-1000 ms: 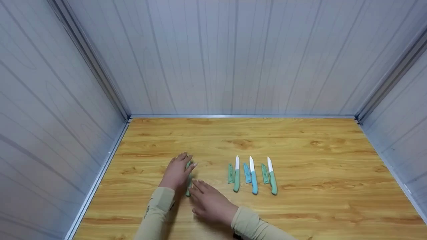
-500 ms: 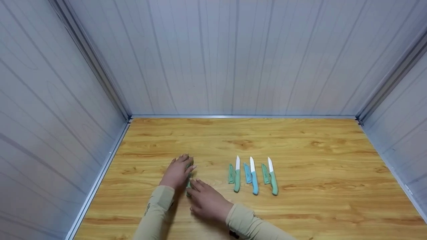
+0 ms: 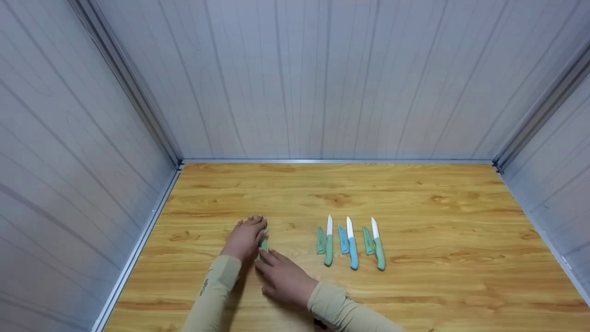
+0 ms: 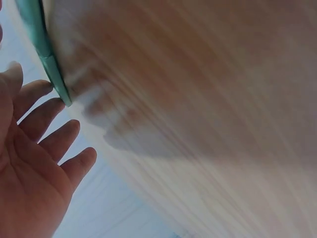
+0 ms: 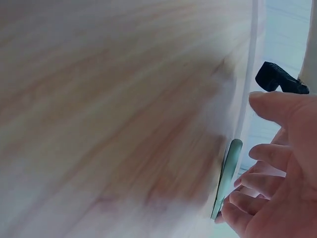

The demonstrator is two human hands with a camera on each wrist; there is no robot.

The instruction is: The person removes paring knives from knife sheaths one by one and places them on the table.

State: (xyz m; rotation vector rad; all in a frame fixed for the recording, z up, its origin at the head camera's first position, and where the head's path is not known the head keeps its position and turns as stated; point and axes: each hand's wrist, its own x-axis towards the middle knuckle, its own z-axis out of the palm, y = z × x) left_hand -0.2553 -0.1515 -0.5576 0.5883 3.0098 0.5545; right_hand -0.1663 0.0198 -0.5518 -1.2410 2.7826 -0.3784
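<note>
A green knife lies on the table, largely covered by both hands. My left hand is over its far end, thumb close to it. In the left wrist view, my relaxed fingers meet the tip of the green piece. My right hand comes in from the right over the near end. Seen from the right wrist, the fingertips touch or nearly touch the green handle, and the thumb stands apart. Whether a sheath covers the blade is hidden.
Right of the hands lie a green knife, a blue knife and another green knife. Each has a white blade and a sheath at its left: green, blue, green. Pale panels enclose the wooden table.
My right hand has slid slightly left, covering more of the green knife's near end. My left thumb has drawn in toward the knife. The knives on the right look unmoved.
</note>
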